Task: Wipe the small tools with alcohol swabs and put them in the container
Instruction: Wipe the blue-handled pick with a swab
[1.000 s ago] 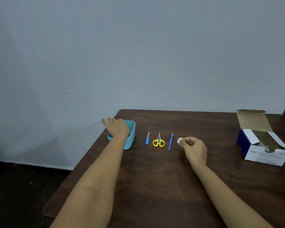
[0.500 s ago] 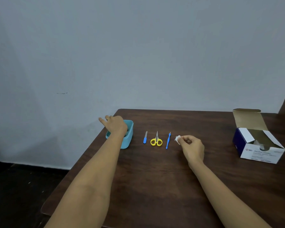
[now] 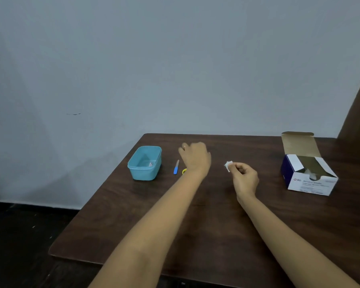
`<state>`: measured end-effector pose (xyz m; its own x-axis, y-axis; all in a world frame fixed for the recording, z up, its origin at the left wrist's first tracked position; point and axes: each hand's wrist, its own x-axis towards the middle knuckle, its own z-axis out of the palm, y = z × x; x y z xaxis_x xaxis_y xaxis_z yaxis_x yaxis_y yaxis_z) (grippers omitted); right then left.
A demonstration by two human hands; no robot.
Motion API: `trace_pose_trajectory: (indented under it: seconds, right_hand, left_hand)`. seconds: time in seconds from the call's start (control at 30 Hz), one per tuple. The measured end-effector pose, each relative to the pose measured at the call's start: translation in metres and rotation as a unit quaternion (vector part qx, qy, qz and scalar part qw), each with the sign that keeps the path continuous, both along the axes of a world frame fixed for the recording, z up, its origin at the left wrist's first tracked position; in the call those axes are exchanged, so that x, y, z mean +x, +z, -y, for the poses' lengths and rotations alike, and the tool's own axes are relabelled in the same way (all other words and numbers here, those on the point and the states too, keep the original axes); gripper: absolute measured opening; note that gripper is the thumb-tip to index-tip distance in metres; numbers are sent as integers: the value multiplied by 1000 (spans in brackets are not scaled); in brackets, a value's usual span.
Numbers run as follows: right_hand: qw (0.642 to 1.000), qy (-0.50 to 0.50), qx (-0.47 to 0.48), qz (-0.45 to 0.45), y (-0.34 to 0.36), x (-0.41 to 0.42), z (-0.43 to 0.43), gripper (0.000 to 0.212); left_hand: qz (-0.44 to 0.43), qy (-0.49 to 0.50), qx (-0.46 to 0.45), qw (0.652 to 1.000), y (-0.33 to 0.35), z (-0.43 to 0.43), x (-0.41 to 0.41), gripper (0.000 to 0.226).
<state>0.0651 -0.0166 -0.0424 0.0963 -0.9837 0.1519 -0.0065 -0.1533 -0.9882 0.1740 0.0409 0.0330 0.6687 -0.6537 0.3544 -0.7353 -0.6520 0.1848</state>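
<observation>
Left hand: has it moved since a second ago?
Yes. The left hand was at the blue container. It has gone right, past the nail file, and now covers most of the yellow scissors.

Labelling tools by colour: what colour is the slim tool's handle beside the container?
The slim tool has a blue handle; head view shows it.

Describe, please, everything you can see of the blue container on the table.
The container is a light blue plastic tub, rectangular with rounded corners, without a lid. It stands upright near the left edge of the dark wooden table. One small pale item, too small to identify, lies on its bottom. Nothing else touches it: a blue-handled file lies to its right, apart, and the left hand is farther right.
</observation>
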Motion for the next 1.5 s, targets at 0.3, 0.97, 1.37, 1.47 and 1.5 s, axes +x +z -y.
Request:
trace_pose_trajectory:
  seconds: [0.3, 0.97, 1.37, 1.47, 1.5]
  right_hand:
    - [1000, 23, -1, -2, -3, -12, 7, 14]
    - [962, 133, 168, 170, 5, -34, 20, 5]
    - [953, 132, 183, 204, 5, -35, 20, 5]
    - [951, 127, 181, 216, 7, -36, 19, 6]
    - [950, 125, 183, 220, 8, -36, 18, 6]
  left_hand:
    - [-49, 58, 83, 994, -37, 9, -14, 27]
    - [16, -34, 56, 998, -70, 13, -21, 19]
    - [-31, -41, 42, 998, -64, 21, -37, 60]
    - [-63, -25, 73, 995, -57, 30, -44, 53]
    - [-81, -18, 79, 993, -55, 32, -46, 48]
